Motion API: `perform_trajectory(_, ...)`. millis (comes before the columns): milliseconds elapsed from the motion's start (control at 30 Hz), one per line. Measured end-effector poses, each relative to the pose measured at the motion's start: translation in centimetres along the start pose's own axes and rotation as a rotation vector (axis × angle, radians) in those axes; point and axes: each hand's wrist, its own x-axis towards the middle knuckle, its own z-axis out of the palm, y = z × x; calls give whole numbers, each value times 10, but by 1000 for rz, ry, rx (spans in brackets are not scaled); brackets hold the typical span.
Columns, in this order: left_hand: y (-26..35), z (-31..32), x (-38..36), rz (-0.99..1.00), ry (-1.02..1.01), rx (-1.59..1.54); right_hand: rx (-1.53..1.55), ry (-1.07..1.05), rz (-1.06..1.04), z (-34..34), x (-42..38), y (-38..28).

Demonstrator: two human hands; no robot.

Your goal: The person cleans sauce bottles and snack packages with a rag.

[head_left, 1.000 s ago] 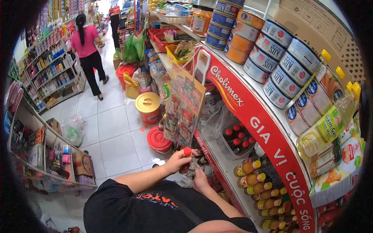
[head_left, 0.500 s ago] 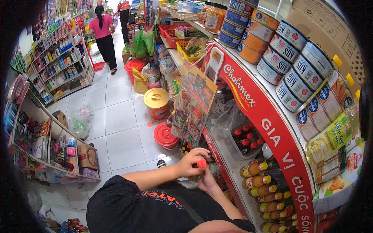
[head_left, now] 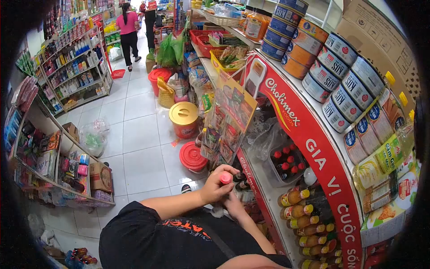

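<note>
My left hand [head_left: 214,186] is wrapped around the neck of a bottle with a red cap [head_left: 225,178], held upright in front of my chest. Just below it, my right hand [head_left: 234,205] has its fingers curled in by the lower part of the bottle. A pale, crumpled cloth-like thing [head_left: 218,211] shows beside the right fingers; I cannot tell what that hand grips. Most of the bottle's body is hidden by my hands. Dark bottles [head_left: 242,179] stand on a low shelf right beyond my fingers.
At the right, a red-fronted shelf [head_left: 309,144] carries stacked cans [head_left: 337,67], yellow-capped sauce bottles [head_left: 298,210] and a plastic bin [head_left: 278,179] of red-capped bottles. Buckets [head_left: 183,113] line the aisle floor [head_left: 142,134]. A person in a pink top [head_left: 128,22] is farther down the aisle.
The bottle's cap and my left hand have shifted slightly up and to the left. My right hand has moved left, too. The person in pink is farther away.
</note>
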Motion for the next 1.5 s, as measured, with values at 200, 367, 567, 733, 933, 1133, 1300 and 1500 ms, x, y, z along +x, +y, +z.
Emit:
perform_trajectory(200,-12,-11,-3,-152,-98,49,383,-122,-1,-11,2,26)
perform_trajectory(367,-2,-9,8,-172,-267,184,396,-61,14,-12,2,39)
perform_trajectory(567,-11,-12,11,-248,-273,77,425,22,75,-9,-2,29)
perform_trajectory(733,-13,-20,4,-286,-116,115,40,4,-82,-16,1,26)
perform_trajectory(933,-22,-44,-10,-791,172,-414,-697,141,-727,-9,-6,-12)
perform_trajectory(1133,-31,-24,-28,-742,185,-646,-886,-103,-775,0,3,-10)
perform_trajectory(1300,-38,-21,-41,-788,46,-632,-634,61,-726,0,10,1)
perform_trajectory(1500,-40,-12,-39,-757,32,-601,-619,261,-672,-12,18,1)
